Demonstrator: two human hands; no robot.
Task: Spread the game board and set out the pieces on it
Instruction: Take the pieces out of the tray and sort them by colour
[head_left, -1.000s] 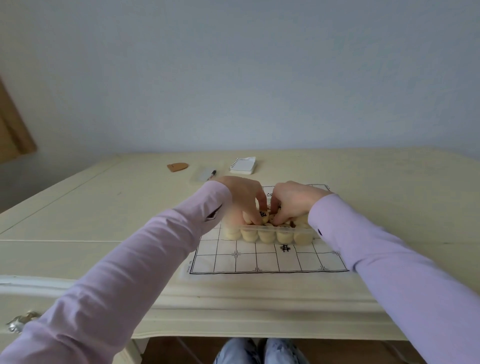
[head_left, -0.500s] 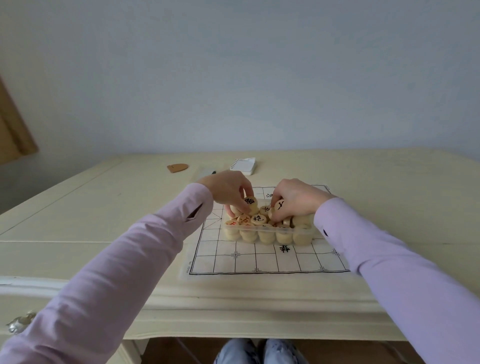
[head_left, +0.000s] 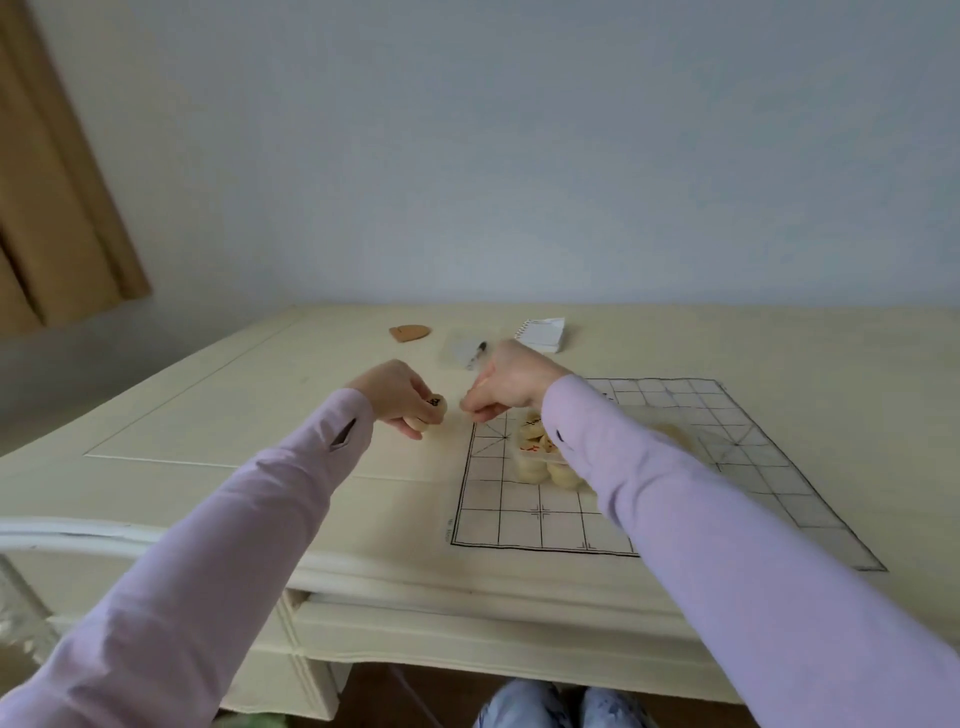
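The game board (head_left: 524, 512), a white sheet with a black grid, lies spread on the cream table. A clear plastic box (head_left: 540, 457) stands on it, full of round wooden pieces (head_left: 532, 431) with red and black characters. My right sleeve hides part of the box. My left hand (head_left: 397, 397) is over the bare table left of the board and grips round pieces, one with a black character (head_left: 435, 402) on top. My right hand (head_left: 506, 389) is at the board's far left corner with curled fingers; a piece in them does not show clearly.
At the back of the table (head_left: 208, 431) lie a brown heart-shaped thing (head_left: 409, 331), a pen (head_left: 477, 353) on a clear sheet, and a small white notepad (head_left: 541, 333). A tan curtain (head_left: 57, 197) hangs at the left. My knees show below the table edge.
Both hands have left the box and swung left, off the board's far left corner. My left hand now carries pieces from the box. The camera has turned to the left.
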